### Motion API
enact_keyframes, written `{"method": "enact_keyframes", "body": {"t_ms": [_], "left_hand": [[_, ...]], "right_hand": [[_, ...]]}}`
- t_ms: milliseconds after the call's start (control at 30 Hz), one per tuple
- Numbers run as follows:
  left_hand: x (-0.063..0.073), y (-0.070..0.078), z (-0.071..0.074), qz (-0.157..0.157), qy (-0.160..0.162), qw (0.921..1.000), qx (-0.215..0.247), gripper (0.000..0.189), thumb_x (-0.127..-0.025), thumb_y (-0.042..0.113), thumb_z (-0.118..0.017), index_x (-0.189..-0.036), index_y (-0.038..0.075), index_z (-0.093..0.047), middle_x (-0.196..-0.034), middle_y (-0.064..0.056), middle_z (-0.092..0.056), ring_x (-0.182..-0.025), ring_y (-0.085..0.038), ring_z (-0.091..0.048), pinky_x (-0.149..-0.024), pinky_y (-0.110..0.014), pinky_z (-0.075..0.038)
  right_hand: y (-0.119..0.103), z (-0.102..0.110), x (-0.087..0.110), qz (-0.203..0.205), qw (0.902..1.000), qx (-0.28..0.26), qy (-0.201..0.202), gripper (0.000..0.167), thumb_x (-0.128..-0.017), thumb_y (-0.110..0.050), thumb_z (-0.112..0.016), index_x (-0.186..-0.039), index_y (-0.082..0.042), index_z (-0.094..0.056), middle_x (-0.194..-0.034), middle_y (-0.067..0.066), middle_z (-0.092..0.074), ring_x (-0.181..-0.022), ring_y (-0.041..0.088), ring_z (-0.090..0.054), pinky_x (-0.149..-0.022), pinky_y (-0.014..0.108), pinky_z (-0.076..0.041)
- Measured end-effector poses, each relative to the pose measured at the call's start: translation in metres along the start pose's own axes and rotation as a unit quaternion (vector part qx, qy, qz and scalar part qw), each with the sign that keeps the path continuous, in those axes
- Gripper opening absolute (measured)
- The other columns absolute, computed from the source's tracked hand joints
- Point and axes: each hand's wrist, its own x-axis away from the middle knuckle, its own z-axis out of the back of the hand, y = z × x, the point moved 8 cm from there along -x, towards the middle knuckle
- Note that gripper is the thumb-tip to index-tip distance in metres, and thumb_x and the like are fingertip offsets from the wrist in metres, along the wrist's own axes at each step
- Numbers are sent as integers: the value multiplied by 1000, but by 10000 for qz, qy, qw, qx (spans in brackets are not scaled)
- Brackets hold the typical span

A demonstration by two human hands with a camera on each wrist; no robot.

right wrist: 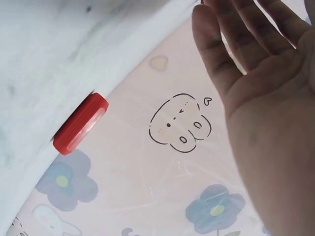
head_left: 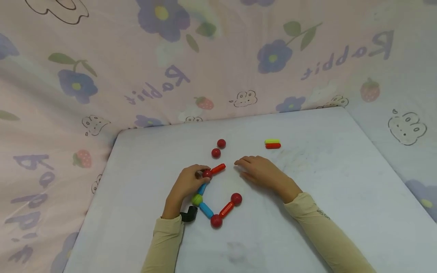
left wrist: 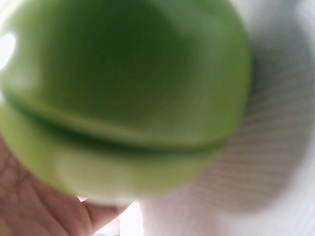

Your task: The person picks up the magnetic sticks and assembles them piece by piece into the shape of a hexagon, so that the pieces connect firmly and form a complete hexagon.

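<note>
My left hand (head_left: pixel 187 182) pinches a red ball (head_left: pixel 207 174) between thumb and fingers. From that ball a red rod (head_left: pixel 218 168) sticks out to the right, and a blue rod (head_left: pixel 202 189) runs down to a green ball (head_left: pixel 197 200). Another blue rod (head_left: pixel 206 210) leads on to a lower red ball (head_left: pixel 216 220). There a second red rod (head_left: pixel 227 209) joins a further red ball (head_left: pixel 236 198). In the left wrist view the grooved green ball (left wrist: pixel 123 88) looms large beside the palm. My right hand (head_left: pixel 261 172) holds nothing, its fingers extended toward the red rod's tip.
Two loose red balls (head_left: pixel 216 153) lie beyond the left hand. A yellow rod (head_left: pixel 272 141) and a red rod (head_left: pixel 273 146) lie side by side at the back right of the white table (head_left: pixel 324 159). Cloth printed with flowers and rabbits (head_left: pixel 218 68) rises behind.
</note>
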Motion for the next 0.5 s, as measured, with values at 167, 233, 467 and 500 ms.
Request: {"method": "enact_keyframes", "body": {"t_ms": [167,233,467,500], "left_hand": [[1,-3,3,138,-45,9999,5,35,-89,25,-75,-124,23,-70,-103,-3,-68,-90,-19,-58,-77,-33,-51],[1,-5,3,226,-66,9997,36,35,-89,25,-75,-124,23,-70,-103,-3,-68,-90,-19,-57,-76,-32,-50],[2,-5,2,316,-77,9994,130,35,-89,27,-75,-124,23,-70,-103,-4,-68,-91,-20,-57,-76,-32,-50],[2,-5,2,324,-74,9994,128,35,-89,27,-75,-124,23,-70,-103,-4,-68,-91,-20,-57,-76,-33,-50]], "right_hand": [[1,-4,-19,101,9999,29,32,43,-93,-26,-70,-133,-18,-60,-127,2,-66,-115,21,-65,-101,41,-52],[3,-5,-27,74,10000,-38,-35,43,-94,-28,-69,-135,-19,-59,-130,1,-65,-118,21,-64,-101,41,-52],[22,0,-50,-303,9988,-374,-55,46,-95,-29,-68,-139,-20,-56,-136,3,-61,-125,25,-61,-105,44,-49],[24,1,-53,-302,9987,-408,-38,47,-95,-28,-68,-139,-19,-55,-136,4,-61,-125,25,-60,-105,44,-49]]}}
